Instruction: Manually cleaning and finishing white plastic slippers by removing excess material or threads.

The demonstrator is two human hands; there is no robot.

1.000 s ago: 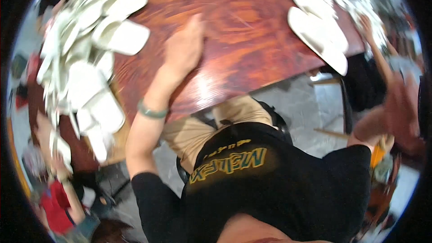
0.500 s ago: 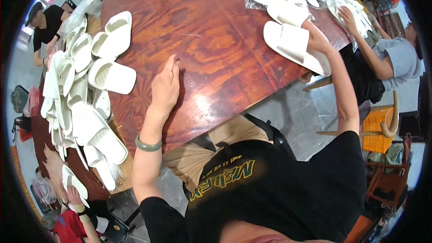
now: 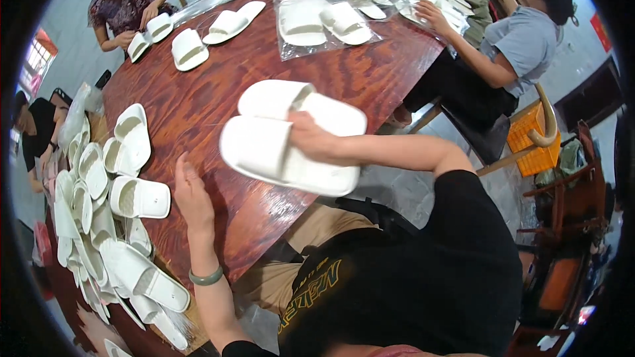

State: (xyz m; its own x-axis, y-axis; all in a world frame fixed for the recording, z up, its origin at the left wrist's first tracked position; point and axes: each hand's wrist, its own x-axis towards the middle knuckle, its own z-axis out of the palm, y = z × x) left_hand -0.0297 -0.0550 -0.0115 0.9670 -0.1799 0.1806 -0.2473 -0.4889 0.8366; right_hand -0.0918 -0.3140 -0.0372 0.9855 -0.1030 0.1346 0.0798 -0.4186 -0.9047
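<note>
A pair of white slide slippers (image 3: 254, 147) lies side by side over the middle of the wooden table, with my right hand (image 3: 312, 137) gripping them between the straps and the heels. Some fingers of that hand are hidden inside. To the left, my left hand (image 3: 193, 195) is over the tabletop with its fingers stretched out and nothing in it. A single white slipper (image 3: 141, 197) lies beside that hand, close to a larger heap of white slippers (image 3: 92, 225).
The reddish wooden table (image 3: 198, 99) carries a clear plastic bag (image 3: 360, 38) holding slippers, with many more slippers at the far right. A co-worker in grey (image 3: 522, 46) sits at the right, another (image 3: 129, 0) at the far side. A yellow basket (image 3: 532, 135) stands by a chair.
My right hand has brought the pair of slippers from the table's right side leftward toward the middle. The view has swung right, and my left hand stays open.
</note>
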